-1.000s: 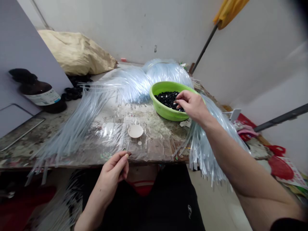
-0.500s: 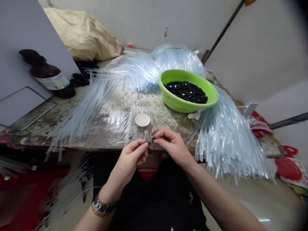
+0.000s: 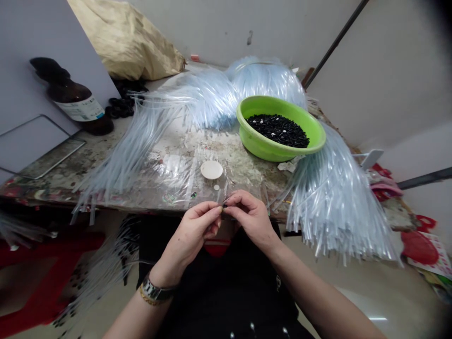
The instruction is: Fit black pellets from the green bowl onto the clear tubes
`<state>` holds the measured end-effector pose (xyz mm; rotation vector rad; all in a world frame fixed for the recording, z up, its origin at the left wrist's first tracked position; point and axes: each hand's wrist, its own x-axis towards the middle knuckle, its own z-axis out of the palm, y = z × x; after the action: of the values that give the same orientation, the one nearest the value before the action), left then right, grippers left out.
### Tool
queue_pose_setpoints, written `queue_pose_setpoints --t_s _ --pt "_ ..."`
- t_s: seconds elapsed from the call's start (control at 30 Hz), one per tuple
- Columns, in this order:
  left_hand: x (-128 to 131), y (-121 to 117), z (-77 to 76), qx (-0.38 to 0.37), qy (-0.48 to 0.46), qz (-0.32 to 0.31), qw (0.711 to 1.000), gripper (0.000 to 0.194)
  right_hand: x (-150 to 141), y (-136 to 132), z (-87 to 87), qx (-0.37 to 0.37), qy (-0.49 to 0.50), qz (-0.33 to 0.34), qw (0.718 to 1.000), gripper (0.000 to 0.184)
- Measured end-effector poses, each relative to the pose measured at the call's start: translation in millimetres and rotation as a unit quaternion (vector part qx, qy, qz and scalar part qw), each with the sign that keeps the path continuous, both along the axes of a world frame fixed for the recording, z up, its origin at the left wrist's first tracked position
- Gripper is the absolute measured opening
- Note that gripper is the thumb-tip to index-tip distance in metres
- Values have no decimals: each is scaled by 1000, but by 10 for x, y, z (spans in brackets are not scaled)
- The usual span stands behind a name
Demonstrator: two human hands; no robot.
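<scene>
Head view: left hand [image 3: 192, 230] and right hand [image 3: 249, 217] pinch one tiny black bead [image 3: 224, 205] between closed fingertips, by glossy clear tubes [image 3: 328, 202]

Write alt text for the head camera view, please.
The left hand and right hand pinch a tiny black piece together at the table edge, near a green bowl and clear tubes.

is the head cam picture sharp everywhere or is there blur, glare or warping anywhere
Head view: both hands, left hand and right hand, and the green bowl look fairly sharp; the clear tubes at the right smear toward the edge; wide-lens warping bends the table edge; the top-right corner is vignetted dark; soft glare sits on the plastic sheet; the light is even, with no hard shadows.
</scene>
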<state>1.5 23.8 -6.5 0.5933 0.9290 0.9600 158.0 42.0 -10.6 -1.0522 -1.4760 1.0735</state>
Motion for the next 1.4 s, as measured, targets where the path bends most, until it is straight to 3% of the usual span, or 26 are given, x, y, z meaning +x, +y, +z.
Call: queue_pose_setpoints --t_s 0.53,0.8,1.17,1.4 --pt "3 -23 -18 -5 -7 15 1000 27 4 -77 -28 40 -46 -18 998 10" --pt "3 -37 -40 -6 1 20 1000 27 4 -92 -53 95 -99 -13 990 10" --pt "-31 -16 -73 7 42 24 999 25 51 -54 -84 60 -136 18 989 13" --pt "-35 -13 -81 13 52 24 998 24 79 -10 -10 131 -207 32 969 12"
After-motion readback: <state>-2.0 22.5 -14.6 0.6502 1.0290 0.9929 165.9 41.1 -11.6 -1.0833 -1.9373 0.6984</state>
